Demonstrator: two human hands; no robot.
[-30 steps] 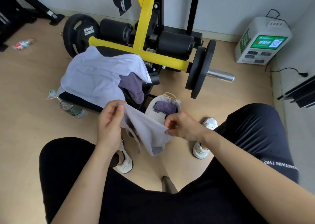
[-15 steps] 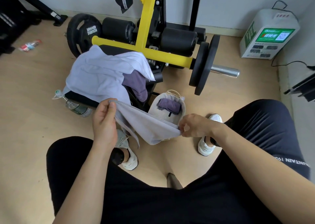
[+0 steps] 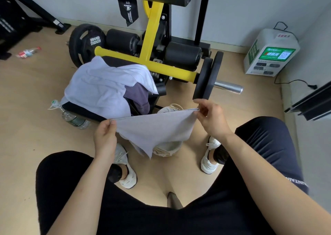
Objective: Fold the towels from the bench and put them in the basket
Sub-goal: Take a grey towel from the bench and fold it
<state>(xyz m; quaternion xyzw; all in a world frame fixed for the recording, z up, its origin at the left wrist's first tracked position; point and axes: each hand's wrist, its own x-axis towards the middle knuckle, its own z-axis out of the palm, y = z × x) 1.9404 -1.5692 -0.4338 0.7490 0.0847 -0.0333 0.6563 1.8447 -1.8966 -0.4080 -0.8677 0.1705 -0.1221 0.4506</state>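
A small pale grey towel point(image 3: 154, 129) hangs stretched between my hands. My left hand point(image 3: 104, 138) pinches its left top corner and my right hand point(image 3: 211, 118) pinches the right one. The towel's lower point dangles over a cream basket point(image 3: 168, 149) on the floor between my feet, hiding most of it. Behind, a large pale towel point(image 3: 102, 86) and a purple towel point(image 3: 140, 98) lie heaped on the black bench point(image 3: 78, 110).
A yellow and black weight machine point(image 3: 152, 55) with plates stands behind the bench. A plastic bottle point(image 3: 75, 120) lies beside the bench, another point(image 3: 28, 51) at far left. A white charging box point(image 3: 270, 54) sits by the right wall. My white shoes flank the basket.
My hands have moved apart and pulled the grey towel's top edge taut; the towel now covers the basket, whose purple contents were visible before.
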